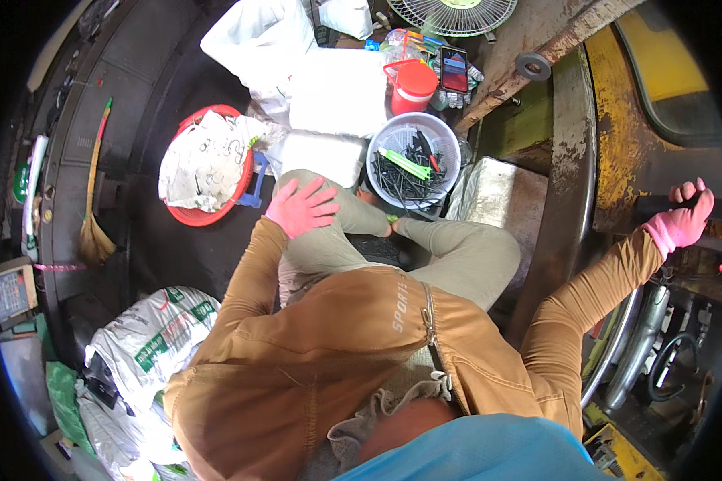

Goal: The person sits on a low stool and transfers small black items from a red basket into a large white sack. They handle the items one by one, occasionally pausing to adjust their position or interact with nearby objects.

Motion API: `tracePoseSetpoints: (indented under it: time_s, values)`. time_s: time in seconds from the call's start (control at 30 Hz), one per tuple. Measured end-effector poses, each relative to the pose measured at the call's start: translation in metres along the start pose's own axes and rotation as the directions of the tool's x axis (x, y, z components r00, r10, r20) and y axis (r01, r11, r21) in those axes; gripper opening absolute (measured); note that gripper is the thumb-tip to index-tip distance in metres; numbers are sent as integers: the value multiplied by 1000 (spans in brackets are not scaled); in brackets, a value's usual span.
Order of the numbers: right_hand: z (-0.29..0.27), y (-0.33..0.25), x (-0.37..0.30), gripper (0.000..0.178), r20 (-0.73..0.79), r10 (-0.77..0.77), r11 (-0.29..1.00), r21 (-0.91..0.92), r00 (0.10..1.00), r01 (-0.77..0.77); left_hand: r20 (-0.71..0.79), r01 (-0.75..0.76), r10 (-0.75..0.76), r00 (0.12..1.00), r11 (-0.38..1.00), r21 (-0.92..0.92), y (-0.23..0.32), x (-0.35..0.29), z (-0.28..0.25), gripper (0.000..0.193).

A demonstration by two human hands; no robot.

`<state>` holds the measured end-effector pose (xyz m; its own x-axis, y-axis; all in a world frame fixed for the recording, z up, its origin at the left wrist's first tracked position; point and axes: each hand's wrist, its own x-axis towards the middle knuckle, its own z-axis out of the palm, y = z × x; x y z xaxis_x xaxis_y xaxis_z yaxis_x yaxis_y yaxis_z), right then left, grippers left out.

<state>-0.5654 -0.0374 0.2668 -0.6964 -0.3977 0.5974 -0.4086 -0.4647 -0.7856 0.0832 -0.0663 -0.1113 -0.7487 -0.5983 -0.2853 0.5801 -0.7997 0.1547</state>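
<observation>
My left hand [302, 209], in a pink glove, lies flat on my left knee with the fingers spread and nothing in it. Off to the right, my right hand [683, 218], in a pink glove with bare fingertips showing, is curled at the front of a worn yellow machine [619, 104]. Its fingers close round a dark handle [654, 207], which the hand mostly hides. Beyond my knees stands a white plastic basket [375, 164] of thin black pieces, with bright green strips [405, 163] and a red-handled tool on top.
A red basket [191, 216] lined with a white sack stands at left, near a broom [96, 232]. White sacks [338, 92], a red jug [414, 84], a phone [454, 70] and a fan [457, 12] are ahead. Printed sacks [156, 329] lie at lower left.
</observation>
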Motion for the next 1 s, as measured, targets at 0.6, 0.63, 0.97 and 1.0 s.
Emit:
tracePoseSetpoints:
  time_s: [0.6,0.63,0.97,1.0]
  values:
    - [10,-1,-12,39,-55,42,991,126,998,-35,-62,-7,10,998,999,51,-6,-1,5,69]
    - [11,-2,-14,39,-70,38,992,125,997,-29,-41,0,2,999,999,45,-4,0,4,70]
    - [4,6,-13,37,-42,-34,995,90,999,38,-1,21,-21,1000,999,39,-7,2,5,68]
    - [-1,9,-10,37,-28,-38,994,98,999,40,-9,22,-22,1000,999,43,-6,4,6,68]
